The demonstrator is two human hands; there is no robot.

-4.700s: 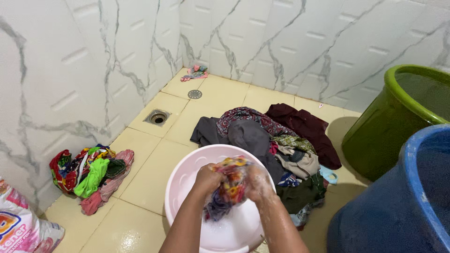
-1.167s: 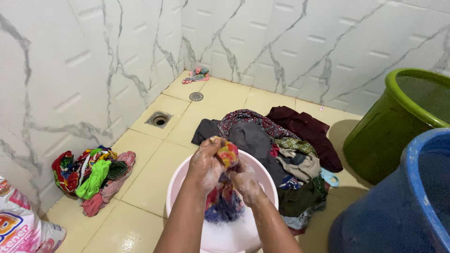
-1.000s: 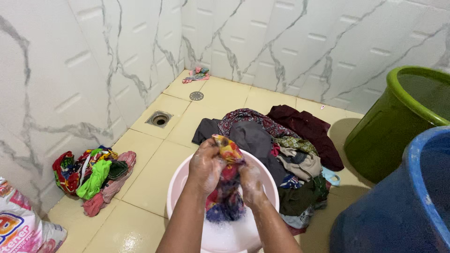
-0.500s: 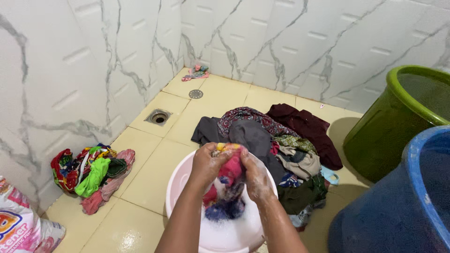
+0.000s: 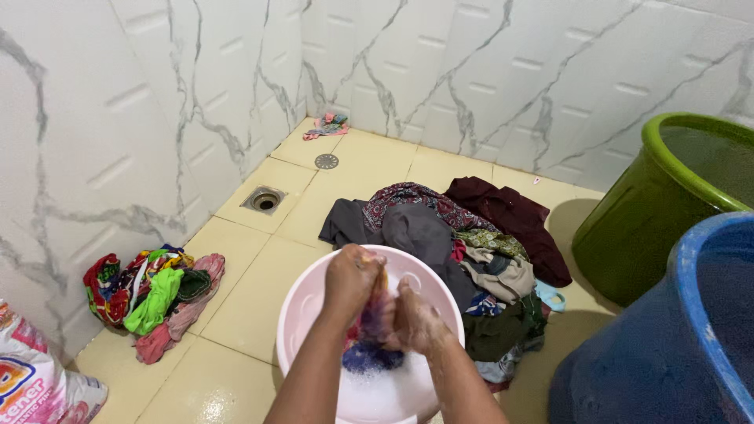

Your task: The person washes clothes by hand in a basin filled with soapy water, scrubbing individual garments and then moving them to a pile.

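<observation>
I have both hands over the pink basin [image 5: 314, 302], fists clenched on one wet multicoloured cloth [image 5: 375, 330]. My left hand [image 5: 353, 276] grips its upper end, my right hand [image 5: 415, 323] squeezes just beside it, and the dark tail hangs into the suds. To scrub well, I judge I should keep the fists close, rub one bunched fold against the other, shift my grip along the fabric, and stay low over the basin so foam drops inside.

Counting outward: one basin, one cloth in hand, one printed bag [image 5: 35, 385] at the near left, one blue barrel [image 5: 667, 345] at the near right. On the floor [image 5: 243, 298] lie two heaps: a bright one [image 5: 153, 294] by the left wall, a dark pile of clothes [image 5: 463, 235] touching the basin's far rim. Beyond stand one green tub [image 5: 652, 220], two floor drains [image 5: 265, 199], and one small rag [image 5: 326, 124] in the corner.
</observation>
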